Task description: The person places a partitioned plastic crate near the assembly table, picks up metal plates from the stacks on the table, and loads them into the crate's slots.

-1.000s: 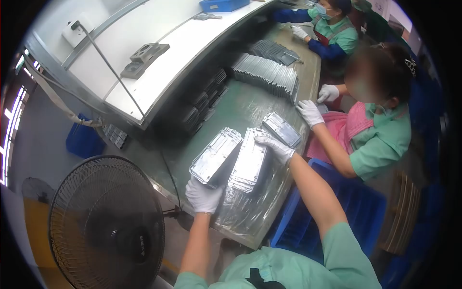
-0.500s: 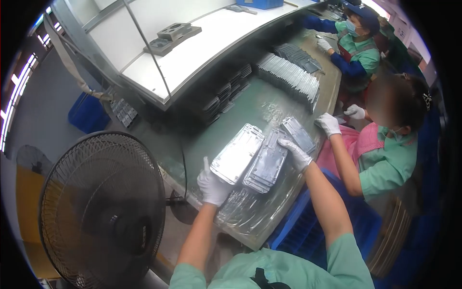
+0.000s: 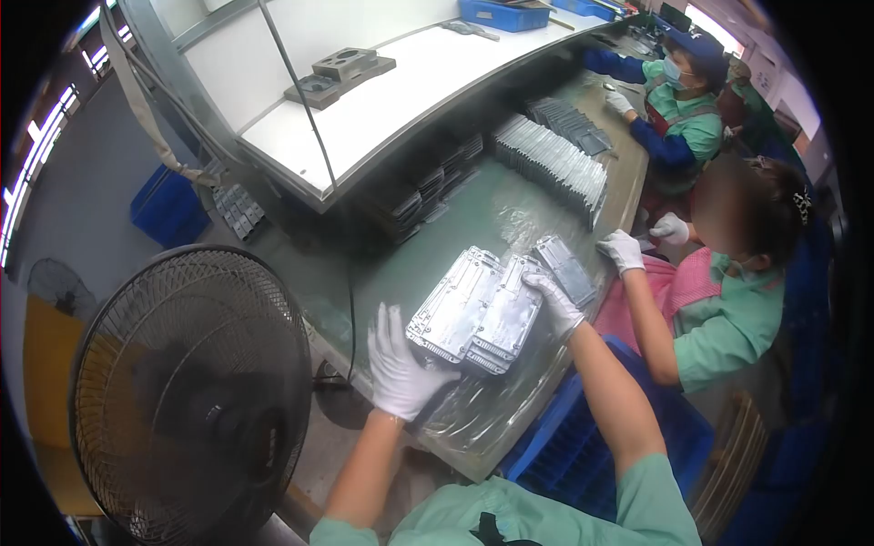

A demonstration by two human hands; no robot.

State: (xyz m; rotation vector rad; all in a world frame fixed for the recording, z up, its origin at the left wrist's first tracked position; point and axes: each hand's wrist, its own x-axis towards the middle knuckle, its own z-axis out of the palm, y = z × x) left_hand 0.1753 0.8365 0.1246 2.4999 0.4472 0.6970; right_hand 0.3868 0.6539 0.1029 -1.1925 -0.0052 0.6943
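Two stacks of flat silver metal plates sit side by side on the plastic-covered bench. My left hand (image 3: pixel 402 369), in a white glove, is at the lower left of the left stack (image 3: pixel 455 300). Its fingers are spread, with the thumb pointing along the stack's near end. The right stack (image 3: pixel 508 314) has my gloved right hand (image 3: pixel 557 305) closed on its right edge, fingertips over the top plate. Beyond that hand lies another metal plate (image 3: pixel 566 270), tilted. The undersides of the stacks are hidden.
A long row of upright plates (image 3: pixel 551 155) stands farther along the bench (image 3: pixel 428 264). A co-worker's gloved hand (image 3: pixel 622 252) rests at its right edge. A large fan (image 3: pixel 191 391) stands at left; a blue crate (image 3: pixel 619 409) is below, at right. A white shelf (image 3: pixel 401 100) overhangs the back.
My left hand has opened from the left stack, its fingers now spread. The two stacks now sit closer together and more level. My right hand stays at the right stack.
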